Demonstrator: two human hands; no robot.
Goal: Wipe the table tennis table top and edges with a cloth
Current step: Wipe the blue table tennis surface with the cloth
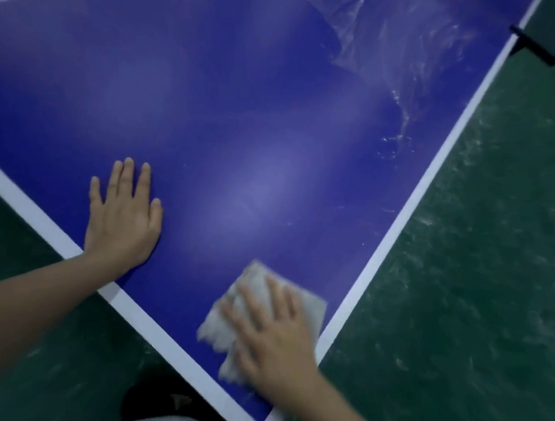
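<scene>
Head view showed the right hand [273, 338] pressed flat, fingers spread, on the cloth [305, 307] near the tabletop [243, 109] corner. Left hand [122, 222] lay open, braced. Cloth appeared soft, light; palm pressure should suffice.

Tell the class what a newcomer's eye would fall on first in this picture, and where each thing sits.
The big blue table top fills the view, with white edge lines meeting at the near corner at the bottom. There the right hand presses flat on a pale cloth, while the left hand rests spread on the blue nearby. Whitish smears mark the top far right, near the side line.
</scene>
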